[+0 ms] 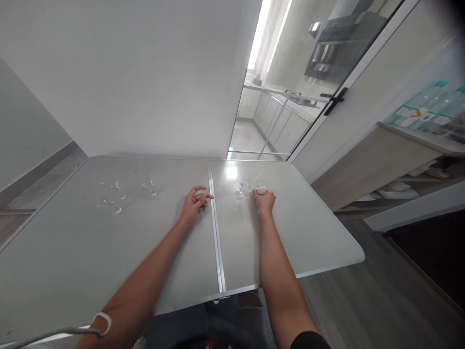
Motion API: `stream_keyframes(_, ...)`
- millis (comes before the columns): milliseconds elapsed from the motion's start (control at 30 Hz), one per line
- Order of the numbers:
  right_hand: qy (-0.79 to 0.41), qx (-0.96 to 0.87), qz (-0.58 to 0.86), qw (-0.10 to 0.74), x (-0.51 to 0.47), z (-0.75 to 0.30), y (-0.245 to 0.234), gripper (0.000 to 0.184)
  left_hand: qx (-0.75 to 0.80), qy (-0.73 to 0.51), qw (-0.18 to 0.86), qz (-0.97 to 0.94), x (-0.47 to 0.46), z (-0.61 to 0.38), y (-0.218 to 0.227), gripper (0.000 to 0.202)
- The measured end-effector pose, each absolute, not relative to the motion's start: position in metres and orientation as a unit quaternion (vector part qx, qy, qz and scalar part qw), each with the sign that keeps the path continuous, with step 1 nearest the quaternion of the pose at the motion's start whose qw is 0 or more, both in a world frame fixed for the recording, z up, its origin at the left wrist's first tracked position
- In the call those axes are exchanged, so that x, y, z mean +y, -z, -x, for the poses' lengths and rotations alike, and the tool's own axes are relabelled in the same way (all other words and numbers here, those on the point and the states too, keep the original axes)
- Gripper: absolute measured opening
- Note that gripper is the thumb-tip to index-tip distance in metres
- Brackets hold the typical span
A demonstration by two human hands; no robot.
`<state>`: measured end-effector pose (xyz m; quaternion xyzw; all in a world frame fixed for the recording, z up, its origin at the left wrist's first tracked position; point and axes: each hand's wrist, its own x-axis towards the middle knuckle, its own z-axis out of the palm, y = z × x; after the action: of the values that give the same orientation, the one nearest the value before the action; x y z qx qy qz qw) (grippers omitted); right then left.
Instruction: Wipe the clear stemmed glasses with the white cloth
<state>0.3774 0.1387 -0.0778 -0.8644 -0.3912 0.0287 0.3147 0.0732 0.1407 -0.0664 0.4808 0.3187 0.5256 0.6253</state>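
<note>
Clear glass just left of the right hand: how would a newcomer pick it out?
On the pale table, go right of the metal seam, towards the right hand. Just short of that hand is the clear glass. On that side it is nearest the seam; the other glass is at the hand.

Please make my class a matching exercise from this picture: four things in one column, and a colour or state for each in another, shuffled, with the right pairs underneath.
Things
1. Left hand
2. Stemmed glass beside the right hand
3. Right hand
4. Door handle

Colours and states
A. Closed, with a whitish thing at its fingers
B. Black
C. Fingers loosely curled, near the metal strip
D. Clear and see-through

Right pairs: 1-C, 2-D, 3-A, 4-B
</note>
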Motion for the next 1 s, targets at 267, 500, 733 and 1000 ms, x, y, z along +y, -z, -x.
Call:
stream_keyframes(267,-0.053,-0.383,0.864,0.323,0.137,-0.372,0.072,0.036,0.382,-0.545,0.582,-0.467,0.141,-0.072,0.07,0.029)
stream_keyframes(500,-0.036,-0.355,0.881,0.31,0.14,-0.38,0.088,0.046,0.513,-0.592,0.407,-0.468,0.139,-0.055,0.059,0.015)
stream_keyframes(733,-0.057,-0.35,0.876,0.327,0.134,-0.38,0.082,0.065,0.489,-0.707,0.117,-0.498,0.135,0.0,0.029,0.032)
stream_keyframes(1000,-0.12,-0.313,0.906,0.259,0.122,-0.379,0.064,0.067,0.558,-0.68,0.123,-0.459,0.148,0.022,0.052,0.075)
